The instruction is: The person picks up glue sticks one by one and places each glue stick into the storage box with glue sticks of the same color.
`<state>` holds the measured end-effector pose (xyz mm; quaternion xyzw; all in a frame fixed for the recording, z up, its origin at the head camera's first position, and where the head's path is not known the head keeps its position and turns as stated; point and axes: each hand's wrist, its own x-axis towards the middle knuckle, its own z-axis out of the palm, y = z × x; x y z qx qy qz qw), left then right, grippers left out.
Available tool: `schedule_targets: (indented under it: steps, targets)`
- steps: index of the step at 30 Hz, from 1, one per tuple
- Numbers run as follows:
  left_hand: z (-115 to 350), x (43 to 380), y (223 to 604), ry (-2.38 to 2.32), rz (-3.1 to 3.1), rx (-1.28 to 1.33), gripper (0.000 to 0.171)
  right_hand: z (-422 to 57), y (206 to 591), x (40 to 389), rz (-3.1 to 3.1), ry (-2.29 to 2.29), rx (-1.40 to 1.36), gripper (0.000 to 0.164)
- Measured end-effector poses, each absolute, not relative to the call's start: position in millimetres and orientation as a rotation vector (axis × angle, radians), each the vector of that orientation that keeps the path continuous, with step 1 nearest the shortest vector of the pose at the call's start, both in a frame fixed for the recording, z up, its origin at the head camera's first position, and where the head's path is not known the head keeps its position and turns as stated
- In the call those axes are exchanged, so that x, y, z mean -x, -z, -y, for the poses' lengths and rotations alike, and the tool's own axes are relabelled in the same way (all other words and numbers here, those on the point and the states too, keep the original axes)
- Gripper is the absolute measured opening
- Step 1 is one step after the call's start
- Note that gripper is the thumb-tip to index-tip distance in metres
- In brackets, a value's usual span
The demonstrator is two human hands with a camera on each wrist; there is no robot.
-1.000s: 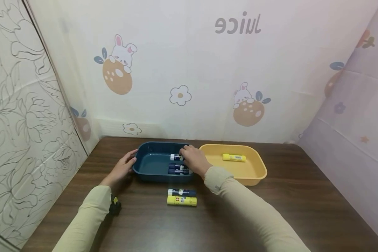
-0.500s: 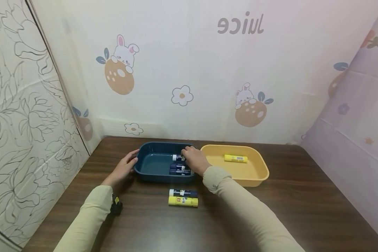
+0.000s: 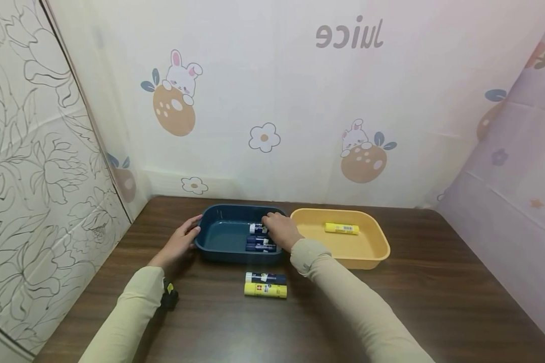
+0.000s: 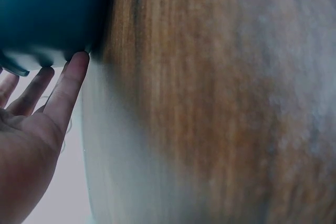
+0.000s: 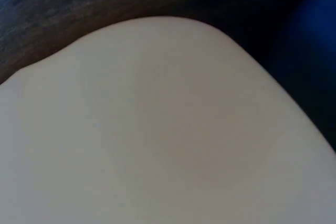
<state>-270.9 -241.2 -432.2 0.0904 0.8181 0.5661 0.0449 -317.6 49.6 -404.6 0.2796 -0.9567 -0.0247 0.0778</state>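
Observation:
Inside the dark blue tray, my right hand pinches a navy glue stick with a white cap near the tray's right end. The hand covers that stick's other end. Two more navy glue sticks lie side by side just in front of it. My left hand touches the tray's left end; in the left wrist view its fairly straight fingers reach up to the tray's edge. In the right wrist view a pale rounded surface fills most of the picture and hides the fingers.
A yellow tray stands right beside the blue one, with a yellow glue stick in it. On the brown table in front lie a navy glue stick and a yellow glue stick. A patterned cloth hangs behind.
The head view has shifted slightly, moving the scene a little rightward. My right hand sits slightly further left against the blue tray, showing more of its far right corner. Both hands keep their contact.

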Motion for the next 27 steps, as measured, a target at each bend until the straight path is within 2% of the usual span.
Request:
schedule_targets:
  steps: [27]
  targets:
    - [242.2, 268.6, 432.9, -1.743, -2.535, -0.366, 0.045, -45.5, 400.8, 319.2, 2.952, 0.058, -0.863, 0.022]
